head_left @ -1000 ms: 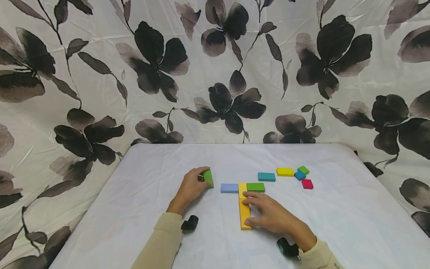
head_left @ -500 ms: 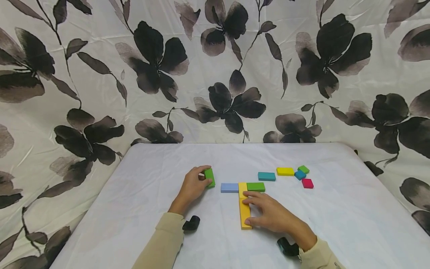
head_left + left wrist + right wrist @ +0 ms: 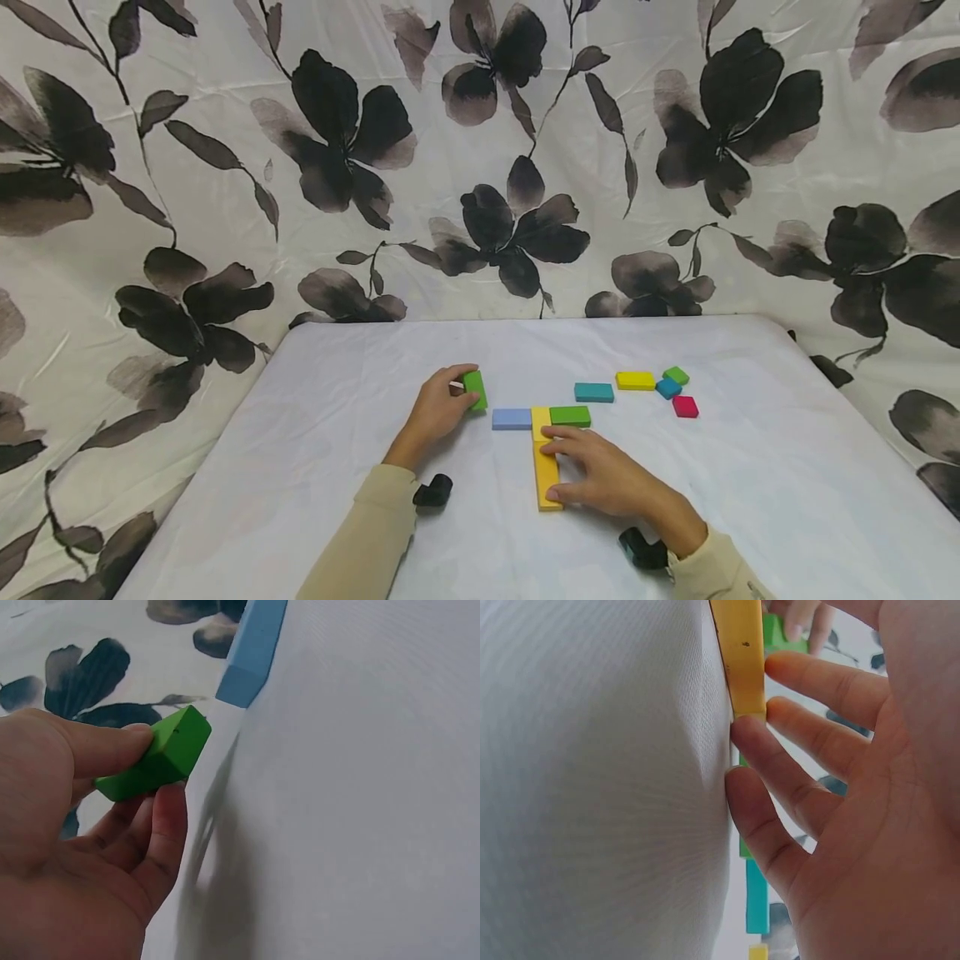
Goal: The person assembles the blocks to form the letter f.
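Note:
My left hand [image 3: 433, 414] pinches a green block [image 3: 476, 391] between thumb and fingers, left of the laid-out blocks. The left wrist view shows this block held clear of the white surface, near the end of the light blue block [image 3: 251, 656]. My right hand [image 3: 611, 477] lies beside two yellow-orange blocks placed end to end, the nearer one [image 3: 547, 477] and the farther one [image 3: 540, 422]. Its fingertips touch them, fingers fairly straight. Against the farther yellow-orange block, the light blue block [image 3: 512, 419] lies on the left and another green block [image 3: 571, 416] on the right.
Behind and to the right lie a teal block [image 3: 594, 392], a yellow block [image 3: 635, 381], a small blue block [image 3: 668, 388], a small green block [image 3: 676, 375] and a red block [image 3: 686, 407]. A floral cloth [image 3: 442, 167] hangs behind the white table [image 3: 315, 467].
My left hand has shifted slightly right and away from me with the green block, closer to the light blue block. The right hand and the laid-out blocks have stayed in place.

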A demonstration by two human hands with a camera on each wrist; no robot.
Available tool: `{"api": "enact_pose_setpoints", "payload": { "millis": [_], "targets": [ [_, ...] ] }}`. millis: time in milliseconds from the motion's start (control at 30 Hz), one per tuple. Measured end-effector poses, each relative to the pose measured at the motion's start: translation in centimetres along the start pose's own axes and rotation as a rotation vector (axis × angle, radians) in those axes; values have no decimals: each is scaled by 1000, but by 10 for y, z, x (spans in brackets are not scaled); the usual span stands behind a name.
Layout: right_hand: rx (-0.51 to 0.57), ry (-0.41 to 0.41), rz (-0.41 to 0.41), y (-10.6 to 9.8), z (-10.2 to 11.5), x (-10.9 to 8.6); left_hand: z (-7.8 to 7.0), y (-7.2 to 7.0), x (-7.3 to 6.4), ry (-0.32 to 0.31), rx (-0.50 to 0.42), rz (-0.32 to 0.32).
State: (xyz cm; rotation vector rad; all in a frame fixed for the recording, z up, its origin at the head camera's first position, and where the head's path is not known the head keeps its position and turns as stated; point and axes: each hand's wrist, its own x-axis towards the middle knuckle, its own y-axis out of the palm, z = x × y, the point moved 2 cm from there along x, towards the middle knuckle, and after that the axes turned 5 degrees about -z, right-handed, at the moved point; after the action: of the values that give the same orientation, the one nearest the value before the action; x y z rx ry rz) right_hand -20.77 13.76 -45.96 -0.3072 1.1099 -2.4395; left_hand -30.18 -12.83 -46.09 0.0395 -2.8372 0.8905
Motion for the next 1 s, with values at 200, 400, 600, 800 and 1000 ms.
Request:
{"api": "enact_pose_setpoints", "payload": {
  "millis": [200, 400, 600, 800, 1000],
  "targets": [
    [-5, -7, 4, 2, 0, 1, -4, 2, 6, -48, -77, 70],
    [-10, 0, 0, 0, 1, 0, -7, 8, 14, -69, -100, 114],
    [-6, -1, 0, 0, -1, -1, -12, 18, 20, -93, -88, 139],
    [-14, -7, 2, 1, -2, -1, -17, 28, 22, -117, -108, 163],
    [-35, -12, -2, 0, -2, 0, -24, 32, 27, -132, -115, 176]
  ]
}}
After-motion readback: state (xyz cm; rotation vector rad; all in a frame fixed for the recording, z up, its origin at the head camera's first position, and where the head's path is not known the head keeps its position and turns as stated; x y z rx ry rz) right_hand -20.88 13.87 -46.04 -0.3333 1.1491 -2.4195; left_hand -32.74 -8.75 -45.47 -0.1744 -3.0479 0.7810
